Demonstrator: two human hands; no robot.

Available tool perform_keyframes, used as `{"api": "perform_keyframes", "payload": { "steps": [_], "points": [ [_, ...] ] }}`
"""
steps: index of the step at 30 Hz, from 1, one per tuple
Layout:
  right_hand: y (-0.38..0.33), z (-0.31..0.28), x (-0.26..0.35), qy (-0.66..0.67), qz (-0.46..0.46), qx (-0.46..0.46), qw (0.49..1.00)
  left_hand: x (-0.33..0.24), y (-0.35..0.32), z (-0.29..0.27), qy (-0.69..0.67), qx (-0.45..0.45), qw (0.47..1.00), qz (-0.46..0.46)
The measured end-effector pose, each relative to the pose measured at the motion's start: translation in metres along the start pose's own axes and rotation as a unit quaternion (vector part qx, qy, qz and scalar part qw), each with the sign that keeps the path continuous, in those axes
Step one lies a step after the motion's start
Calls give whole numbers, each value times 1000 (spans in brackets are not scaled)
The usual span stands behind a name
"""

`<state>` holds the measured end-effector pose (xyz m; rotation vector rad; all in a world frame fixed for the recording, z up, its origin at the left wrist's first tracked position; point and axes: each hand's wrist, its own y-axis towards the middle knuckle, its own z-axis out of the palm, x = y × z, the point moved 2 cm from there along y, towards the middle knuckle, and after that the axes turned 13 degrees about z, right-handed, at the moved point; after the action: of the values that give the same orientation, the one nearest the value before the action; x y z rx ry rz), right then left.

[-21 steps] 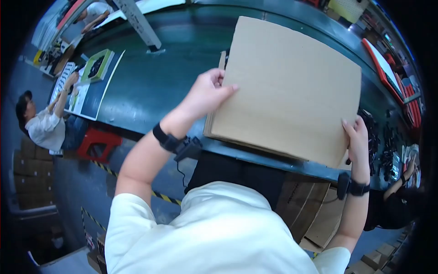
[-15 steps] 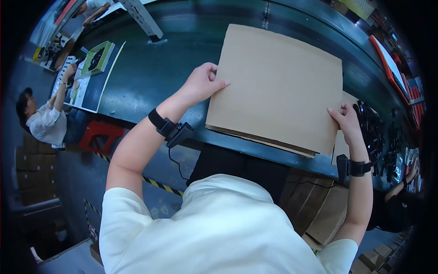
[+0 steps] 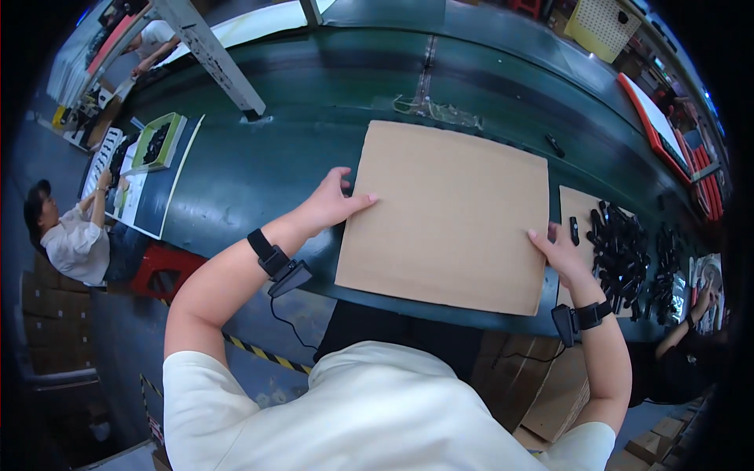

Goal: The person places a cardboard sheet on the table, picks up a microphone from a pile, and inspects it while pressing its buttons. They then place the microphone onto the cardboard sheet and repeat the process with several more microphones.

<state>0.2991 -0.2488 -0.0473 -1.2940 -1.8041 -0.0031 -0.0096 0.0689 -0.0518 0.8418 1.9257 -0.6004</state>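
Note:
A broad, flat brown cardboard sheet (image 3: pixel 448 220) lies on the dark green table in front of me. My left hand (image 3: pixel 334 202) is at its left edge, thumb on the top face and fingers curled beside the edge. At the right edge, my right hand (image 3: pixel 561 250) has its thumb on the face, with the other fingers partly hidden. Just right of that hand, many small black parts (image 3: pixel 620 255) are heaped on another piece of cardboard (image 3: pixel 576 202). One loose black part (image 3: pixel 574 231) lies close to my right fingers.
A metal post (image 3: pixel 210 59) rises from the table at the left. Beyond it a seated person (image 3: pixel 71 231) works by a green bin (image 3: pixel 159 141) of black parts. Another person's arm (image 3: pixel 683 330) reaches in at far right. Red-edged trays (image 3: pixel 660 118) stand at the back right.
The cardboard and both hands have come lower in the view, and the sheet now lies flat; its layered front edge no longer shows. More of the table behind and the black parts is visible.

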Motion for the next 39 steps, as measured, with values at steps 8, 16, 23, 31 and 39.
{"api": "perform_keyframes", "payload": {
  "steps": [8,16,23,31,39],
  "points": [
    [-2,15,20,105,57,165,979,2,22,17,-41,90,995,34],
    [3,18,6,139,-77,108,981,-3,18,21,-73,44,992,96],
    [8,14,22,127,36,133,982,-4,25,15,-100,31,994,0],
    [21,8,27,179,168,246,938,-36,38,-3,-139,143,947,-253],
    [27,8,25,137,189,279,931,-18,41,4,-159,134,943,-260]
  ]
}}
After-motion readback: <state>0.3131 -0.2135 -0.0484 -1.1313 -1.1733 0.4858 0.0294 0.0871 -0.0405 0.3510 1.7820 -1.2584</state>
